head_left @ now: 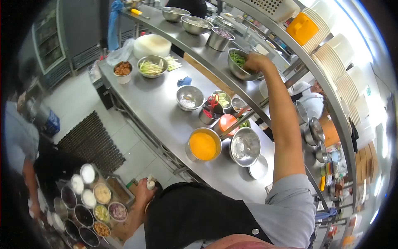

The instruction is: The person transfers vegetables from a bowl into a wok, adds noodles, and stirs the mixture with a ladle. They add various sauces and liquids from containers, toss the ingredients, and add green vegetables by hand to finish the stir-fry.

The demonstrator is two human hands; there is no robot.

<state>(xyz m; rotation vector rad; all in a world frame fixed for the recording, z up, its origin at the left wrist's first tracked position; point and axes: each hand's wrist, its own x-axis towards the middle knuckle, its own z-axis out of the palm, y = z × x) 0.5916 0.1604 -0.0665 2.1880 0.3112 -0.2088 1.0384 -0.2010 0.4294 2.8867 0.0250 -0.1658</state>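
Your right hand [256, 62] has its fingers among greens [237, 59], a steel bowl [234, 71] around them; your left hand [143, 192] touches a white object [151, 182]. I can't tell either grip.

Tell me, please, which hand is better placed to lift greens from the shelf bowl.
The right hand, probably: it reaches into the bowl, by the greens. The left hand is far from the shelf and seems to hold a white item.

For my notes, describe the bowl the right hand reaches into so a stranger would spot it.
Find the steel shelf above the long worktop. On it, go to the metal bowl beside the pot holding purple pieces. Its green contents, with the right hand reaching in, set it apart from its neighbours.
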